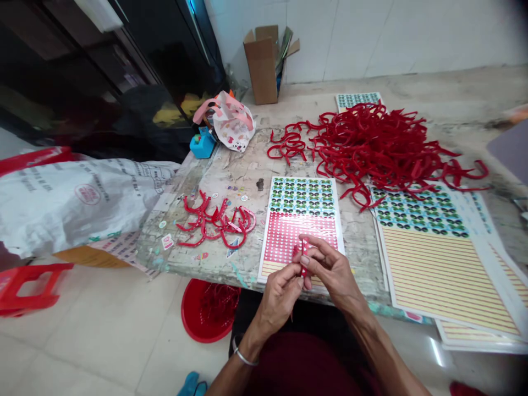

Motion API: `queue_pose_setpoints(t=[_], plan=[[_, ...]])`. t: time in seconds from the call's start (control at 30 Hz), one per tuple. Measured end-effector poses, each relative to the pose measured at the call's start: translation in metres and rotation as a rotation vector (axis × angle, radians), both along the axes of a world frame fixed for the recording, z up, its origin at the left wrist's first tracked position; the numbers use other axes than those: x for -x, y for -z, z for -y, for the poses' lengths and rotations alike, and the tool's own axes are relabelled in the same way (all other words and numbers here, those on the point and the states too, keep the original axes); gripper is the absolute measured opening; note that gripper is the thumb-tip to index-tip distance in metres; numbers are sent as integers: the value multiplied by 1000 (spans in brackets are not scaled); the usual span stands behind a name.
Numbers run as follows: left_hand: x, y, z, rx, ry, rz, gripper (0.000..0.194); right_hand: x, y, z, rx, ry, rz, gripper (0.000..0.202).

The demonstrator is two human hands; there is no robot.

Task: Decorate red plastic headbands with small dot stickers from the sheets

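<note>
Left hand [278,297] curled inward, thumb and forefinger pinched | right hand [332,269] sat close beside it, thumb bent, forefinger stretched farther forward | left forearm [234,367] slanted in from lower left, right forearm [381,344] from lower right | both hands converged in front of the torso

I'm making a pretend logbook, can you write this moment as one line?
left hand: holds red strip | right hand: holds same strip | beneath: printed sheet

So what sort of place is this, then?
Probably a small workshop, perhaps in someone's home: a big heap of red strips and several printed sheets lie on a worn, stained table.
</note>
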State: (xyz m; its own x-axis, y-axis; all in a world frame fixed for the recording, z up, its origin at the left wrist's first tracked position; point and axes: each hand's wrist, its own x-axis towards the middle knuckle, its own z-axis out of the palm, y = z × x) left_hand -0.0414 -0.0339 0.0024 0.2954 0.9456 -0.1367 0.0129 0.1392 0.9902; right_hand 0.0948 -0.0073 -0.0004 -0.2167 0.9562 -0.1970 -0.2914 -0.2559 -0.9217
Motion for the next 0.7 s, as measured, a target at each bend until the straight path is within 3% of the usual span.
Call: queue_pose_setpoints(t=[0.3,0.53,0.63,0.7], plan=[[6,8,5,26,37,0,22,-4,4,-4,33,-9,11,21],[6,12,6,-54,75,-161,22,-4,10,-12,15,-42,103,32],[16,16,-7,-218,-53,-365,22,-15,19,-21,-30,55,227,35],[31,23,-22,-363,-156,-505,24,-32,27,-29,-149,172,431,36]])
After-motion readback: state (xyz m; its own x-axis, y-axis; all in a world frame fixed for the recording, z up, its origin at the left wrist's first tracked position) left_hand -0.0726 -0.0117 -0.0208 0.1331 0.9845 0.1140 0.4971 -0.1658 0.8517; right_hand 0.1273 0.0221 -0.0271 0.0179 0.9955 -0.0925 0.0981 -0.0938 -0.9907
